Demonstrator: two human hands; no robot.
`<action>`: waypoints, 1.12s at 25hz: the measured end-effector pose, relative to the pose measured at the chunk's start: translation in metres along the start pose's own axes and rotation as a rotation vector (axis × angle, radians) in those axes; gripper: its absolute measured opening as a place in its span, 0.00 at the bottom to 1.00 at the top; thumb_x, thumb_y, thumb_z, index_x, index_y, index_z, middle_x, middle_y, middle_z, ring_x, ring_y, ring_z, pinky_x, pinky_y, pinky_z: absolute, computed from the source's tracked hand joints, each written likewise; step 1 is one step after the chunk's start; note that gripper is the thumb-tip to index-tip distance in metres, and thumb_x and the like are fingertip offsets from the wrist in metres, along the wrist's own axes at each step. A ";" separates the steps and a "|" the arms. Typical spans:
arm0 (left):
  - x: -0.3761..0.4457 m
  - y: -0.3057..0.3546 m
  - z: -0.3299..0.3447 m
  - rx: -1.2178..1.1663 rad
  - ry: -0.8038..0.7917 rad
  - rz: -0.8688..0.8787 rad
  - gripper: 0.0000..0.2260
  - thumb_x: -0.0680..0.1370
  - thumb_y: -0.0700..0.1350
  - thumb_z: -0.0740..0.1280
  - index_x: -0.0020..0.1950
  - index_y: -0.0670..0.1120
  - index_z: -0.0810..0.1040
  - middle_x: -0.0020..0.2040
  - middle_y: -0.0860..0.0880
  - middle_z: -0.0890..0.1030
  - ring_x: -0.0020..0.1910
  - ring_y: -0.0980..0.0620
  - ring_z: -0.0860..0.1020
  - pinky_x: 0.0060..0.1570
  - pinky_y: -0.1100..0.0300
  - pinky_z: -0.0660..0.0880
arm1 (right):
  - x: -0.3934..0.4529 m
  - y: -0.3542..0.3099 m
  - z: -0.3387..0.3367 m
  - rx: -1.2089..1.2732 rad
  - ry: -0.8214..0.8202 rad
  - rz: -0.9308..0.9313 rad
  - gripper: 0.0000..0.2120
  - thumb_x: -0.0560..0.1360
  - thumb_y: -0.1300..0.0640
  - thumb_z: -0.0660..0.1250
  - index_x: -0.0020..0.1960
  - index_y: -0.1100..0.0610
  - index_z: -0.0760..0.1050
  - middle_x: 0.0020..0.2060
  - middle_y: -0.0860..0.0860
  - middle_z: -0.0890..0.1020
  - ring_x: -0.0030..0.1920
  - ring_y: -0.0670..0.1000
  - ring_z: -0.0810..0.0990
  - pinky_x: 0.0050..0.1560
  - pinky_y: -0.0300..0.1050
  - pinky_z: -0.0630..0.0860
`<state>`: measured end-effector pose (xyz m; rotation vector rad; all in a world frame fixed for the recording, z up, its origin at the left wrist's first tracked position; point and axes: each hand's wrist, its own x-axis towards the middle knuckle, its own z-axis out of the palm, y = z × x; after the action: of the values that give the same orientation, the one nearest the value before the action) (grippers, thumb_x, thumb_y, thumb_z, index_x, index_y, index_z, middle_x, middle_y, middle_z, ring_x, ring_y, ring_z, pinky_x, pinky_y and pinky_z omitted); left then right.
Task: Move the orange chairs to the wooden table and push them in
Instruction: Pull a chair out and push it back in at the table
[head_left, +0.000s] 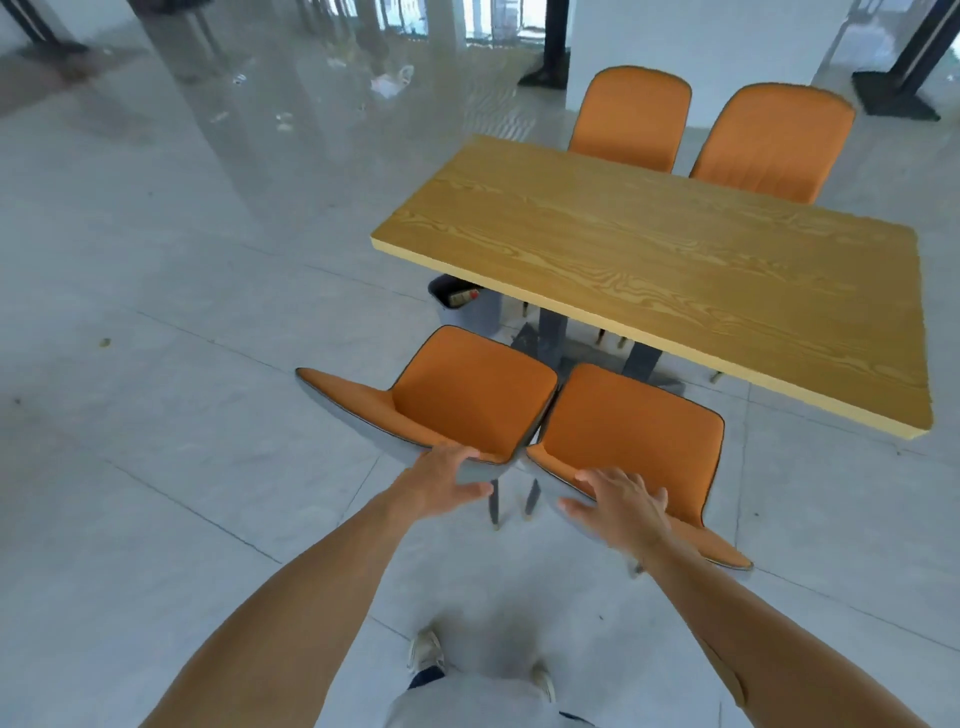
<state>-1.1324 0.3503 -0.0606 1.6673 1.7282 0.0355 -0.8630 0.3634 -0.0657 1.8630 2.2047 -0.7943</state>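
A: Reaching down with both arms now. The left hand (447, 480) is on the backrest top of the left orange chair (467, 400), fingers over the front edge and thumb curled under the grey back, so that grip is clasped on the chair.

B: And the other side?

A: The right hand (618, 506) sits on the backrest of the right orange chair (628, 431), fingers spread across the top, thumb tucked against the grey shell. It holds that backrest too.

B: Where do the two chairs stand?

A: Side by side, seat edges touching, seats facing the wooden surface (675, 260) on its near side, their front edges just short of it and not tucked under.

B: Anything across from them?

A: Two more orange chairs (631, 119) stand at the far side, backrests showing above the top. A grey bin (467, 306) sits on the tiled floor (156, 364) by the left end, partly under it.
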 end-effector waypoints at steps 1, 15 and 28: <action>-0.012 -0.015 -0.012 -0.032 0.046 -0.013 0.29 0.76 0.62 0.67 0.73 0.51 0.67 0.72 0.49 0.70 0.71 0.47 0.67 0.67 0.50 0.68 | 0.009 -0.018 -0.002 -0.002 -0.002 -0.043 0.28 0.74 0.30 0.55 0.69 0.42 0.67 0.70 0.45 0.70 0.69 0.52 0.67 0.66 0.65 0.59; -0.142 -0.271 -0.144 -0.344 0.430 -0.268 0.34 0.67 0.73 0.64 0.70 0.62 0.67 0.72 0.57 0.68 0.71 0.54 0.65 0.68 0.50 0.66 | 0.068 -0.343 0.017 0.184 -0.027 -0.548 0.24 0.76 0.36 0.61 0.68 0.46 0.70 0.65 0.44 0.74 0.65 0.47 0.72 0.62 0.48 0.73; -0.045 -0.310 -0.204 -0.342 0.240 -0.133 0.32 0.71 0.68 0.66 0.72 0.57 0.68 0.73 0.55 0.68 0.72 0.53 0.66 0.70 0.48 0.66 | 0.130 -0.349 0.026 0.232 0.126 -0.317 0.21 0.76 0.34 0.60 0.64 0.43 0.72 0.60 0.41 0.77 0.57 0.43 0.75 0.52 0.43 0.75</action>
<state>-1.5053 0.3529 -0.0398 1.3365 1.8821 0.4603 -1.2288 0.4334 -0.0409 1.7209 2.6313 -1.0531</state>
